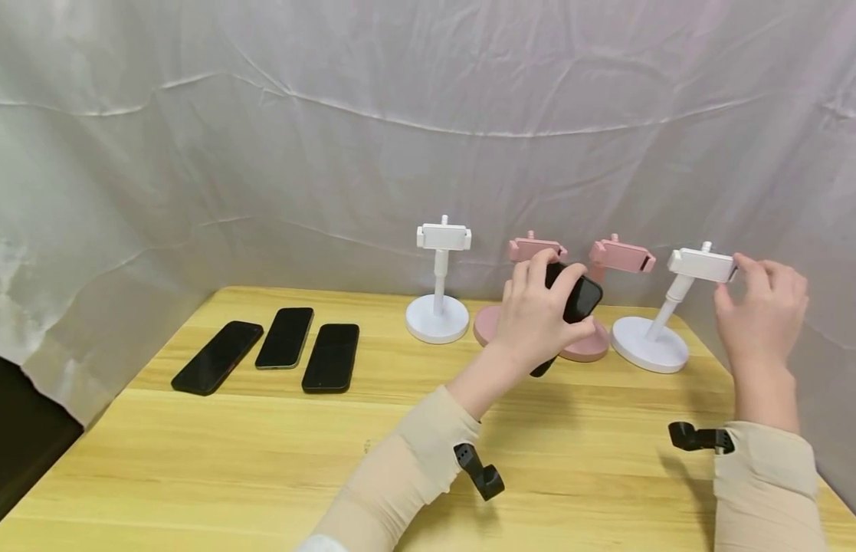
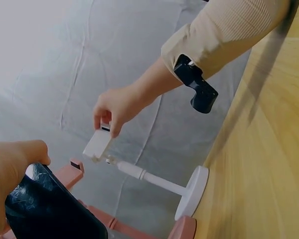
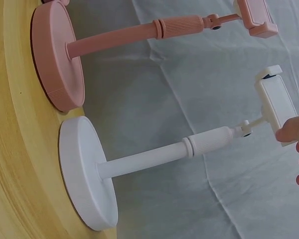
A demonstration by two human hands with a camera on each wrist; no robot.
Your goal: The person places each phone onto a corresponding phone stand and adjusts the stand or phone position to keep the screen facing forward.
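Observation:
My left hand [image 1: 531, 318] grips a black smartphone [image 1: 585, 297] by its edges, above the table in front of the pink stands. The phone's glossy dark face [image 2: 50, 209] shows in the left wrist view. At the right, my right hand [image 1: 765, 310] pinches the right end of the clamp [image 1: 703, 265] on a white phone stand [image 3: 149, 162]. Thumb and fingers touch that clamp's end, and no phone sits in it. The stand's stem leans, and its round base [image 3: 87, 174] rests on the table. My left hand partly hides the pink stand [image 1: 534, 248] behind it.
Three black phones lie flat on the left of the wooden table [image 1: 262, 452]: one leftmost [image 1: 218, 358], one middle [image 1: 285, 338], one right [image 1: 331, 358]. Another white stand [image 1: 439, 284] and a second pink stand [image 1: 622, 256] stand along the back, before a grey curtain [image 1: 372, 169].

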